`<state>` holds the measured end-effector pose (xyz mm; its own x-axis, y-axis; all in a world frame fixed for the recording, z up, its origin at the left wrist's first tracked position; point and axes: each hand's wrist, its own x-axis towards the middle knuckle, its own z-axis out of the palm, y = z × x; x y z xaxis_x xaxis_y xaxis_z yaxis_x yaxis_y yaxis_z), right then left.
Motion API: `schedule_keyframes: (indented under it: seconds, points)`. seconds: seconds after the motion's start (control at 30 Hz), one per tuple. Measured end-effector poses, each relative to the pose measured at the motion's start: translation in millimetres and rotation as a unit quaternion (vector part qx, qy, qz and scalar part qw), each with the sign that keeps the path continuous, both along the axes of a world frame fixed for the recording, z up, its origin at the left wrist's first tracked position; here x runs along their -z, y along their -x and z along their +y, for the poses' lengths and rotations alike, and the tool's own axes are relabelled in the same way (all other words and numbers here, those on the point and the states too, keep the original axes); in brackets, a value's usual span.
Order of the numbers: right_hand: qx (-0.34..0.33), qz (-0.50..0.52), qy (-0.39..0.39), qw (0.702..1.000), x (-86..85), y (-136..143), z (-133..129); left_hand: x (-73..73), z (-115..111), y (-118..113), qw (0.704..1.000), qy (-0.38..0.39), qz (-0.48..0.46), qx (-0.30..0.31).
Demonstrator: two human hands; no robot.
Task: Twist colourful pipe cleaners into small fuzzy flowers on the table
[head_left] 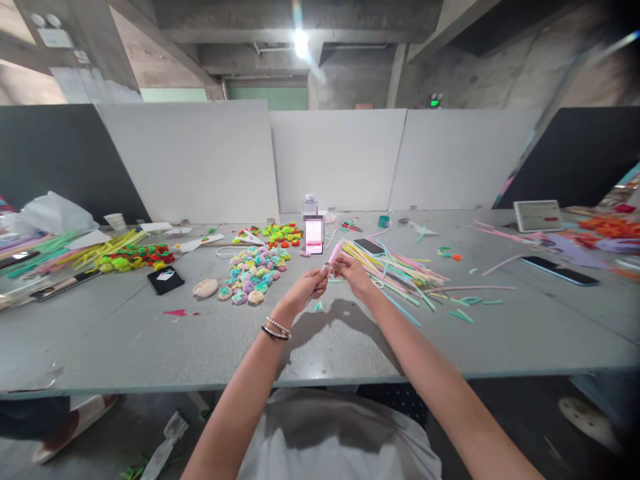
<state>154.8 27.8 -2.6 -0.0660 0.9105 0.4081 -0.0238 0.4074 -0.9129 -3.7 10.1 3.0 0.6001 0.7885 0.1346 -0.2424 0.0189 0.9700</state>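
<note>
Both my hands meet above the middle of the table, fingertips close together. My left hand [314, 284], with bracelets on its wrist, is closed in a pinch on the lower end of a pink pipe cleaner [336, 252]. The fingers of my right hand [353, 275] close on the same pink piece from the other side. Its upper part sticks up between the hands; the rest is hidden by fingers. Left of my hands lies a heap of pastel coiled pipe-cleaner pieces [253, 270]. To the right, loose straight pastel pipe cleaners [400, 267] are spread out.
A phone [314, 237] stands upright against a bottle [310, 203] ahead. Other phones [560, 271] lie on the table [200, 353]. Red, green and yellow pieces [283, 233] sit at the back. Scissors [351, 227] lie behind the loose stems. White panels [340, 160] stand along the far edge.
</note>
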Motion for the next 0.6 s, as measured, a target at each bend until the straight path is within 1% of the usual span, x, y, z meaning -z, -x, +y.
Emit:
schedule_keyframes:
  seconds: [0.2,0.33,0.4,0.5,0.6]
  points:
    - [0.000,0.002,-0.003,1.000,4.5,-0.7,2.6,-2.4,-0.4,1.5,1.000,0.016,0.003,0.011]
    - [0.003,0.011,0.010,1.000,3.5,1.6,1.4,-2.1,0.5,1.8,1.000,0.015,0.011,0.000]
    - [0.013,0.016,0.026,0.999,3.2,2.9,1.7,-0.9,1.0,0.8,1.000,-0.004,0.008,-0.022]
    - [0.021,0.032,0.055,0.998,3.2,3.9,2.7,0.8,1.0,-2.9,0.995,-0.049,0.002,-0.085]
    - [0.001,0.047,0.074,0.996,2.3,3.5,1.7,1.2,1.0,-7.2,0.985,-0.083,0.023,-0.148]
